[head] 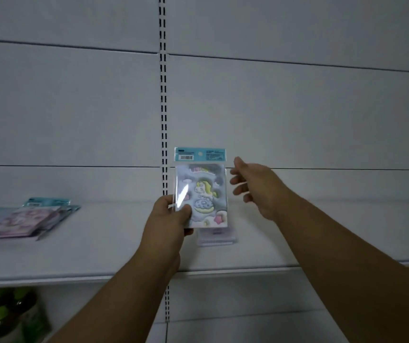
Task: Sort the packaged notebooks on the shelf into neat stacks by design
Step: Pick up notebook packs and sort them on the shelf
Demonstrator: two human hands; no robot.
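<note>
While the left hand (171, 214) pinches the lower left corner of a packaged notebook (201, 191) at the centre of the frame, thumb across the front and fingers behind, the pack stands upright above the white shelf (114, 246), its teal header card at the top and a unicorn design facing the camera. Its bottom edge hangs clear of the shelf surface. Just right of it, the right hand (253, 186) hovers with fingers spread apart, empty, close to the pack's right edge but not touching it.

Directly below and behind the held pack, a second pack (217, 237) lies flat on the shelf, mostly hidden; only its pale lower end shows. At the left of the frame a loose pile of notebooks (23, 219) lies fanned, edges out of line, pink and blue covers overlapping, well apart from the hands. Between that pile and the centre pack the shelf is bare, and the stretch to the right of the hands is bare as far as the frame's right edge. The shelf's front lip (223, 270) runs under both forearms. Green-capped bottles (8, 315), blurred, sit on the level below at lower left.
</note>
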